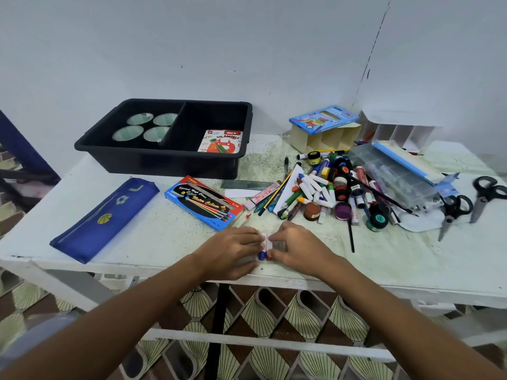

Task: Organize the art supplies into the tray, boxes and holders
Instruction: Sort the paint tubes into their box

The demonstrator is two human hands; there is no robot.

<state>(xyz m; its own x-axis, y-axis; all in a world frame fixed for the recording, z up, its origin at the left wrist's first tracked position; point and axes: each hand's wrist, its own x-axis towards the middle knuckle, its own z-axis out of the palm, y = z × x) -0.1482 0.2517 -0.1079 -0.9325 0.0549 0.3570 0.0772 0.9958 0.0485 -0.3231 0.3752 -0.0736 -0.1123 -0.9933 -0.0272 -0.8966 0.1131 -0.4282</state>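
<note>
Hands meet at the near edge of the worktop [137, 242]: the left hand [230, 250] and right hand [299, 248] both pinch a small clear packet [265, 246] with blue and red tips, lying flat between their fingertips. Far left stands a black tray [115, 157] holding four green-lined cups [145, 127] and an oil pastels box [220, 141]; nearer lie a blue pencil pouch [104, 218] and a water colour box [203, 202]. Right of centre sprawls a heap of markers and paint pots [332, 187], with two scissors [472, 204] at far right.
</note>
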